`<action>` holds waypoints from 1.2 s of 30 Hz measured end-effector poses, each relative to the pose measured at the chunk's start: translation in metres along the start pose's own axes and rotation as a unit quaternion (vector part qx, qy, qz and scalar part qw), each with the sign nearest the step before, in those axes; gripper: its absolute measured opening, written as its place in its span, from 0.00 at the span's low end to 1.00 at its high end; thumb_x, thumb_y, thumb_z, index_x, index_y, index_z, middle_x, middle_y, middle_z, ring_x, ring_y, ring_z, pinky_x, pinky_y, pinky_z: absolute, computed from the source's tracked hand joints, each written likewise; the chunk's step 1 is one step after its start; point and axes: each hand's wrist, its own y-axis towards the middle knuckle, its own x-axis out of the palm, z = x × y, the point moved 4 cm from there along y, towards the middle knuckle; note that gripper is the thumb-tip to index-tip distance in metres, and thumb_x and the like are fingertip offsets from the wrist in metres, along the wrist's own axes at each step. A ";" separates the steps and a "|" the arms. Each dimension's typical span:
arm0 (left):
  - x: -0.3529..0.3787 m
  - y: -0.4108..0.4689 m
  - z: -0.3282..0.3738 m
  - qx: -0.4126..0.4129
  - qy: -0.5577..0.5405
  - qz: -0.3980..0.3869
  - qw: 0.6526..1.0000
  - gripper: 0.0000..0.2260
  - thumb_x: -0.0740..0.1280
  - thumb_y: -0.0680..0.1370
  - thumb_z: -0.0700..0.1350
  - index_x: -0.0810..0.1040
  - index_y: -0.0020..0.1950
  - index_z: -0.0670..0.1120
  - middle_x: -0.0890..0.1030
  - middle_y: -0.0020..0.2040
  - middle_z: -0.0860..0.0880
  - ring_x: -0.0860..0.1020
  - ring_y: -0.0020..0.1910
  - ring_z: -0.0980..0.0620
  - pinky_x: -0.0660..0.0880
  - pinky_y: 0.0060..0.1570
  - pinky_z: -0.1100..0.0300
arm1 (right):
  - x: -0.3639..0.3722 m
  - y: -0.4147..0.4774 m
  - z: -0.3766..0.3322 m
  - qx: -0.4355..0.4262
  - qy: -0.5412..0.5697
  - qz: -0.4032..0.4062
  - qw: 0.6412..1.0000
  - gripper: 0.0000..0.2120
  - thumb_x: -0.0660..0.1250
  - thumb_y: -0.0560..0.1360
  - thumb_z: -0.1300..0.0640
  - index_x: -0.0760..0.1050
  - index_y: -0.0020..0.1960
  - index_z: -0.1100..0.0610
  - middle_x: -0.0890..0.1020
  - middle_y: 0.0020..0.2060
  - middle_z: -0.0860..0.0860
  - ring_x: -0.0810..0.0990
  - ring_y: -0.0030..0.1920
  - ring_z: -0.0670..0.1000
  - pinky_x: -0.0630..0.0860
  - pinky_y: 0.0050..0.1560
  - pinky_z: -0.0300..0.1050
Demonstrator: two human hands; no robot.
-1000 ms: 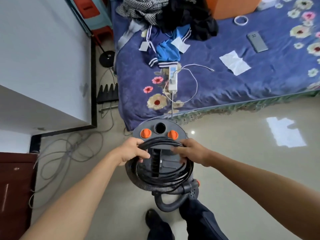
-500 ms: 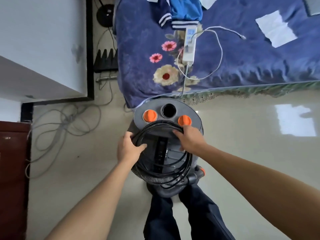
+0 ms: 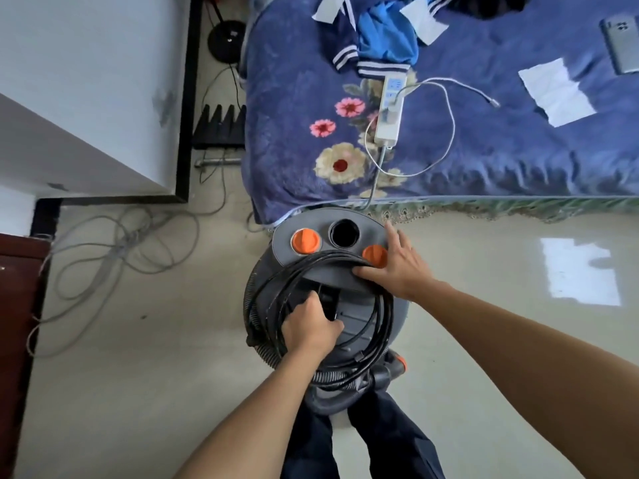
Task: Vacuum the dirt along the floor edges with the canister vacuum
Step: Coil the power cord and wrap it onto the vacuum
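**Two hands on the vacuum by the bed**

The shiny pale floor [image 3: 121, 375] fills most of the view. A big bed [image 3: 518, 160] with a blue flowery blanket sits at the top. A white wall [image 3: 86, 81] stands on the left. Loose grey wires [image 3: 138, 243] lie in loops on the floor near the wall.

The canister vacuum [image 3: 359, 316] stands on the floor right in front of the person, between their legs [image 3: 380, 437] and the bed. Its far edge is just beside the edge of the blanket. It is round and grey. A long black cord [image 3: 385, 323] lies in big loops on top of it. A bumpy hose [image 3: 273, 361] curls round its side.

The left hand [image 3: 311, 331] reaches down through the loops of cord. Its fingers are curled round the black handle [image 3: 328, 300] in the middle of the lid. The right hand [image 3: 397, 271] lies on the far right part of the lid. Its fingers are spread out and straight, so it grips nothing. Its thumb rests on the cord where the cord runs over the lid.

On the bed lie some blue clothes [image 3: 383, 43], a white power strip [image 3: 390, 108], a thin white cable [image 3: 449, 133] in a loop, and a grey phone [image 3: 622, 46].

Two orange knobs sit on the lid, the left knob [image 3: 305, 240] and the right knob [image 3: 375, 255]. A round black hole [image 3: 344, 233] is between them. The right knob is just beside the right hand.
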 end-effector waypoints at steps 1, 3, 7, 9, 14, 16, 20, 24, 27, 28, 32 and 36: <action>0.000 0.002 -0.001 0.013 0.023 0.000 1.000 0.16 0.71 0.70 0.51 0.68 0.49 0.47 0.81 0.47 0.49 0.80 0.49 0.45 0.70 0.42 0.57 | 0.007 0.002 0.002 0.007 0.010 -0.003 1.000 0.55 0.70 0.67 0.31 0.43 0.80 0.52 0.54 0.77 0.56 0.60 0.74 0.62 0.64 0.69 0.56; -0.002 0.005 -0.004 0.043 0.053 -0.002 0.998 0.17 0.70 0.71 0.52 0.66 0.49 0.47 0.80 0.48 0.49 0.80 0.49 0.45 0.70 0.42 0.57 | 0.016 0.000 0.001 0.019 0.015 0.007 1.000 0.52 0.68 0.70 0.32 0.46 0.80 0.55 0.58 0.75 0.57 0.62 0.72 0.63 0.64 0.68 0.55; -0.019 0.015 -0.021 0.098 0.129 0.008 0.987 0.18 0.70 0.72 0.52 0.66 0.54 0.47 0.81 0.51 0.47 0.80 0.52 0.44 0.68 0.44 0.55 | 0.031 -0.017 -0.013 0.057 0.020 0.017 0.998 0.49 0.65 0.71 0.31 0.46 0.80 0.55 0.62 0.70 0.60 0.65 0.68 0.64 0.65 0.67 0.55; -0.033 0.023 -0.036 0.125 0.182 0.010 0.975 0.21 0.69 0.72 0.51 0.67 0.61 0.46 0.82 0.53 0.46 0.80 0.54 0.44 0.68 0.52 0.53 | 0.047 -0.031 -0.027 0.086 0.041 0.014 0.995 0.49 0.62 0.72 0.30 0.44 0.80 0.56 0.63 0.69 0.62 0.65 0.67 0.65 0.64 0.67 0.55; -0.076 0.051 -0.080 0.192 0.291 0.038 0.937 0.20 0.67 0.74 0.47 0.66 0.64 0.47 0.82 0.52 0.47 0.79 0.55 0.46 0.64 0.60 0.51 | 0.103 -0.062 -0.080 0.187 0.119 0.055 0.973 0.51 0.59 0.73 0.30 0.45 0.79 0.63 0.67 0.66 0.67 0.65 0.67 0.64 0.62 0.68 0.53; -0.096 0.063 -0.097 0.223 0.311 0.062 0.922 0.18 0.65 0.75 0.43 0.66 0.63 0.47 0.81 0.54 0.48 0.78 0.55 0.46 0.64 0.60 0.51 | 0.131 -0.070 -0.105 0.240 0.174 0.056 0.953 0.53 0.59 0.71 0.27 0.45 0.78 0.63 0.67 0.66 0.67 0.65 0.68 0.65 0.64 0.69 0.55; -0.131 0.083 -0.131 0.246 0.290 0.106 0.919 0.21 0.66 0.75 0.39 0.66 0.67 0.47 0.74 0.62 0.47 0.72 0.62 0.46 0.66 0.63 0.54 | 0.167 -0.077 -0.161 0.312 0.272 0.042 0.909 0.55 0.61 0.70 0.27 0.43 0.79 0.63 0.63 0.71 0.67 0.61 0.71 0.64 0.64 0.69 0.56; -0.160 0.090 -0.163 0.187 0.095 0.155 0.965 0.18 0.66 0.76 0.38 0.72 0.66 0.43 0.70 0.64 0.46 0.69 0.64 0.46 0.71 0.58 0.55 | 0.183 -0.072 -0.212 0.371 0.351 0.027 0.859 0.58 0.65 0.70 0.29 0.37 0.79 0.61 0.61 0.73 0.66 0.64 0.70 0.64 0.68 0.66 0.55; -0.184 0.090 -0.169 0.102 -0.141 0.198 0.965 0.08 0.65 0.77 0.39 0.80 0.52 0.38 0.77 0.55 0.43 0.77 0.52 0.45 0.73 0.53 0.55 | 0.193 -0.059 -0.234 0.397 0.380 0.021 0.835 0.63 0.65 0.64 0.26 0.35 0.79 0.61 0.64 0.71 0.66 0.66 0.69 0.67 0.71 0.64 0.61; -0.191 0.096 -0.169 0.060 -0.201 0.195 0.958 0.08 0.64 0.77 0.39 0.81 0.47 0.36 0.80 0.50 0.42 0.77 0.45 0.45 0.74 0.50 0.54 | 0.195 -0.055 -0.239 0.400 0.393 0.014 0.828 0.65 0.65 0.61 0.25 0.35 0.78 0.60 0.64 0.71 0.65 0.66 0.68 0.68 0.72 0.63 0.63; -0.208 0.135 -0.184 -0.166 -0.399 0.125 0.893 0.14 0.64 0.75 0.47 0.78 0.50 0.35 0.81 0.48 0.39 0.80 0.39 0.42 0.81 0.43 0.49 | 0.182 -0.047 -0.247 0.398 0.451 0.010 0.799 0.71 0.72 0.51 0.26 0.38 0.79 0.55 0.65 0.72 0.62 0.68 0.68 0.65 0.70 0.66 0.61; -0.190 0.151 -0.177 -0.240 -0.500 -0.038 0.831 0.17 0.70 0.74 0.53 0.74 0.52 0.40 0.80 0.52 0.37 0.81 0.47 0.38 0.81 0.39 0.52 | 0.137 -0.031 -0.237 0.306 0.342 0.043 0.887 0.63 0.75 0.63 0.31 0.39 0.80 0.55 0.56 0.77 0.61 0.59 0.76 0.62 0.59 0.74 0.59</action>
